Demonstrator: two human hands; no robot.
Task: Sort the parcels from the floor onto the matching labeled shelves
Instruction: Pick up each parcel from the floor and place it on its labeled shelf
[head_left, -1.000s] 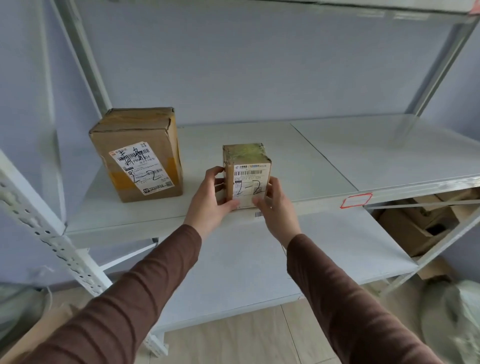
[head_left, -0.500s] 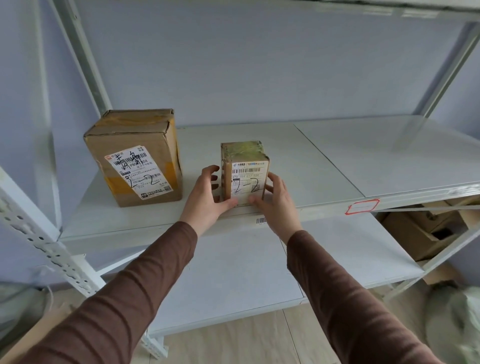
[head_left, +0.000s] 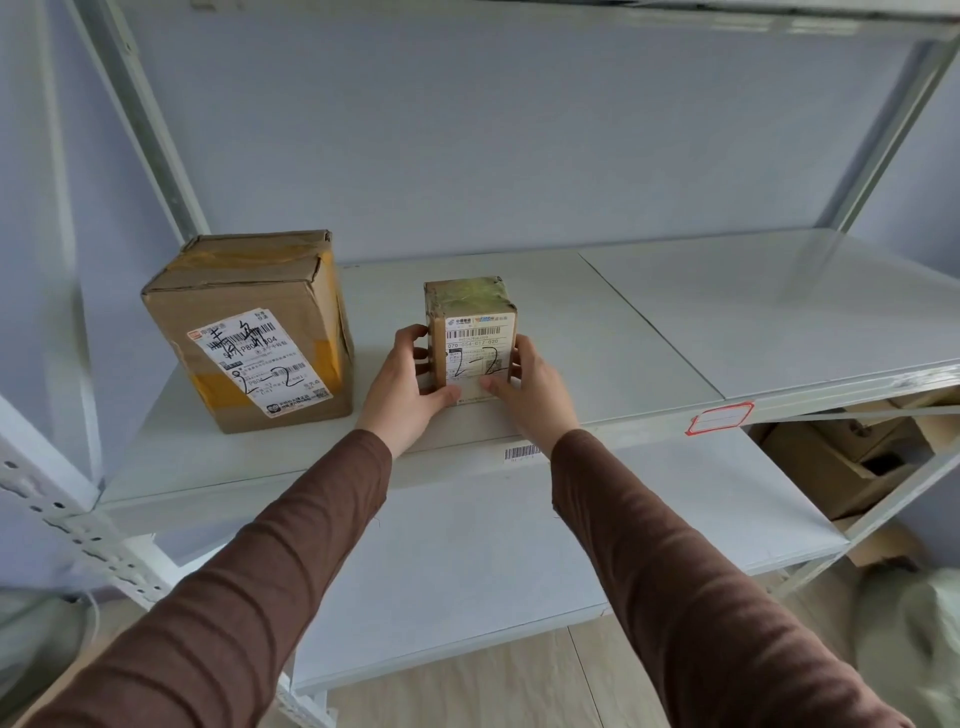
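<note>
Small parcel (head_left: 470, 332) marked 2-2 upright on shelf (head_left: 649, 332), gripped by left hand (head_left: 402, 387) and right hand (head_left: 535, 387), one larger parcel (head_left: 249, 332) beside, two total

On the white metal shelf (head_left: 649, 332), bare room lies from 1 to 3 o'clock of the small taped cardboard parcel (head_left: 470, 332); the larger brown cardboard box (head_left: 249, 332) blocks 9 o'clock.
</note>
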